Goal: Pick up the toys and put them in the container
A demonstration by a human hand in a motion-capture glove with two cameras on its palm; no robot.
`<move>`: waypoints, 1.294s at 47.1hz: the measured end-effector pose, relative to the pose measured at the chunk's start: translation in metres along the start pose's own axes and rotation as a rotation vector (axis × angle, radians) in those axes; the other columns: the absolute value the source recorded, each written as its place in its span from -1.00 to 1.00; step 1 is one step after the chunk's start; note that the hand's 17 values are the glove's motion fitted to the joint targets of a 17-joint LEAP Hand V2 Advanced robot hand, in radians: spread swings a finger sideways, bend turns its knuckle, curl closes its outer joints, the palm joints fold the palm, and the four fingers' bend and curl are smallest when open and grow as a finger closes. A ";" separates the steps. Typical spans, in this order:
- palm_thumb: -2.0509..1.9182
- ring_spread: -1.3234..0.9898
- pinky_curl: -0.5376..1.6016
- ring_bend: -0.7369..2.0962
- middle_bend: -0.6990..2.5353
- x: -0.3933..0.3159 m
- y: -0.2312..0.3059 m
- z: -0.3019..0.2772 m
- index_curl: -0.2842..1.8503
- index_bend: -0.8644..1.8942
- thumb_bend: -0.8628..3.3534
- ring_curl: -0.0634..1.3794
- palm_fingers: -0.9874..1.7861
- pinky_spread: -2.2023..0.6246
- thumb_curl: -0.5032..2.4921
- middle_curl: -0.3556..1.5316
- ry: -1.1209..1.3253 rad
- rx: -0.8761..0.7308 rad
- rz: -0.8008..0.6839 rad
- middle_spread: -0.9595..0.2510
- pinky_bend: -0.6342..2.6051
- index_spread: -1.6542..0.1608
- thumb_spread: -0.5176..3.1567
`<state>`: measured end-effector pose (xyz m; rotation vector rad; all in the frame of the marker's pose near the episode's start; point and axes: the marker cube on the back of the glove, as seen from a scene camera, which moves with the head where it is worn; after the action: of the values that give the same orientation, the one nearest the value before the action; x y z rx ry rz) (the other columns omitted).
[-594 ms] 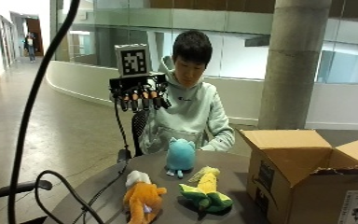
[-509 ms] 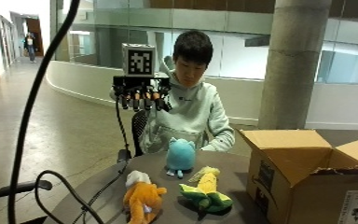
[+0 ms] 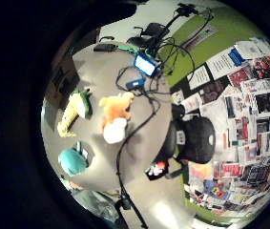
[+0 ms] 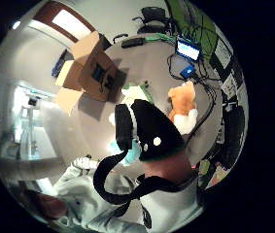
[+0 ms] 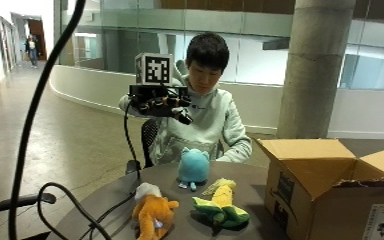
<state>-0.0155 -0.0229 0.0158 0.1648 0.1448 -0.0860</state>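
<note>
My gloved right hand [image 5: 160, 103] hovers released above the counter [image 5: 112, 197]; I should lower straight onto the teal round plush toy [image 5: 194, 167], nearest, left of the open cardboard box [image 5: 332, 195].

The person [image 5: 202, 107] wears a pale grey-green hooded sweatshirt with long sleeves and a small dark mark on the chest. The right hand [image 5: 162, 106] is in a black glove — black straps and loops cross it, with small orange and white parts along the fingers.
</note>
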 end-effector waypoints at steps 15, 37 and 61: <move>0.02 0.08 -0.22 -0.38 -0.49 0.039 -0.020 0.122 -0.57 -0.31 -0.60 -0.72 -0.52 0.56 -0.55 -0.44 -0.071 -0.117 -0.021 0.47 -0.23 0.50 0.01; 0.19 0.03 -0.09 0.16 -0.58 0.022 0.009 0.226 -0.66 -0.35 -0.52 -0.46 0.02 0.46 -0.48 -0.54 -0.093 -0.234 0.212 0.54 0.13 0.49 -0.01; 0.42 -0.11 -0.09 0.31 -0.28 -0.004 0.016 0.145 -0.57 -0.14 -0.46 -0.26 0.46 0.32 -0.28 -0.40 -0.174 -0.411 0.117 0.29 0.04 0.48 -0.21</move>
<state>0.0017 -0.0313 0.1603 -0.2438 -0.0223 0.0467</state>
